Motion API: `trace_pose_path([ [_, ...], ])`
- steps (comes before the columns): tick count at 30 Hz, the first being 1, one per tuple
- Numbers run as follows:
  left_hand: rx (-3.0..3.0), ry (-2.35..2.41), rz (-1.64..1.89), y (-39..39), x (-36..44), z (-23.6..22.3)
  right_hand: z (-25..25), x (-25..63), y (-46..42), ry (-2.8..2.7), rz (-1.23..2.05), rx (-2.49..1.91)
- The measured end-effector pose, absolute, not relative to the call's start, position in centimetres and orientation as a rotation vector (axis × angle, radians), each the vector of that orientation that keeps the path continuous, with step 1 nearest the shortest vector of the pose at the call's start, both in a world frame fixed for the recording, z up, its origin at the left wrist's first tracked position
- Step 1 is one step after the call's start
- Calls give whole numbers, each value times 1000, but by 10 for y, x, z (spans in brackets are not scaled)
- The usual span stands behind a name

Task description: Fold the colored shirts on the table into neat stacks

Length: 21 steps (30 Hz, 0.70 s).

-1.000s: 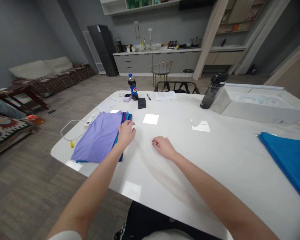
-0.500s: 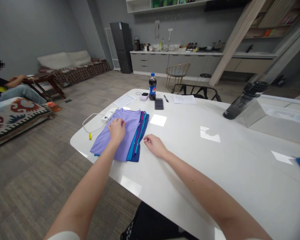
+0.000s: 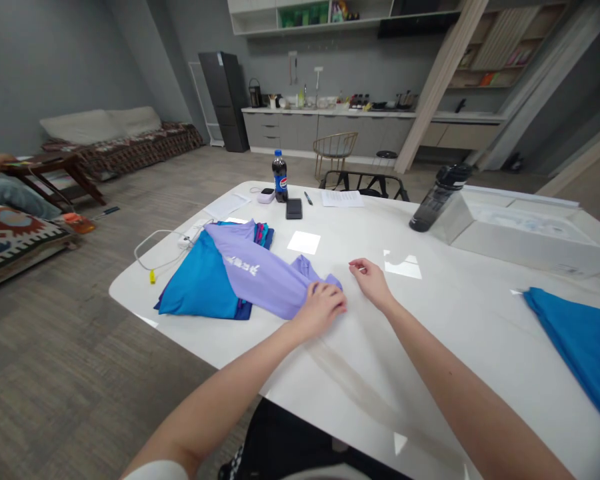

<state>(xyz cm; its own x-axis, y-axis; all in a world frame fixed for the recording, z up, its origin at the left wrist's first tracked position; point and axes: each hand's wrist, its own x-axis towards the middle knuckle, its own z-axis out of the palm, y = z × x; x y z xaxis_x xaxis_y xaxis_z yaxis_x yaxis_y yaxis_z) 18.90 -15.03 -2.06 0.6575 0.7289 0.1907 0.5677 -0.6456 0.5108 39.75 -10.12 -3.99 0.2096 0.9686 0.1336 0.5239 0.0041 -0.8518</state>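
Note:
My left hand is closed on a lilac T-shirt, gripping its right end over the white table. White lettering shows on the stretched lilac cloth, whose other end still lies across a stack of folded clothes. On top of that stack is now a bright blue garment, with teal, magenta and navy edges showing beneath. Just to the right, my right hand hovers near the tabletop, fingers curled together with nothing visible in them. It does not touch the shirt.
Behind the stack are a power strip with a cable, a cola bottle, a black wallet-like item, a pen and papers. A dark water bottle, a white box and a blue cloth are to the right.
My left hand has pulled the lilac T-shirt rightward partly off the stack, uncovering the blue garment. My right hand has moved right. The view has turned right, showing more of the blue cloth.

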Motion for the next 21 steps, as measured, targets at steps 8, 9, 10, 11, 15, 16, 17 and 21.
trace_pose_path([
  [8, 2128, 402, 231, -235, 313, -18, -48, 498, -182, -1625, 586, -1747],
  [9, 2109, 450, 217, -235, 316, -15, -50, 503, -191, -1681, 585, -1732],
  [10, 2127, 536, 238, -230, 316, -13, -51, 508, -200, -1736, 588, -1708],
  [11, 2177, 665, 297, -220, 314, -12, -52, 511, -207, -1787, 595, -1681],
  [15, 2274, 1613, 530, -153, 284, -22, -51, 508, -229, -1949, 616, -1630],
  [16, 2202, 1812, 498, -136, 276, -28, -50, 504, -234, -1985, 618, -1632],
  [17, 2125, 1922, 434, -122, 270, -34, -49, 500, -238, -2021, 621, -1639],
  [21, 2159, 1883, 319, -93, 275, -58, -42, 484, -253, -2142, 670, -1738],
])
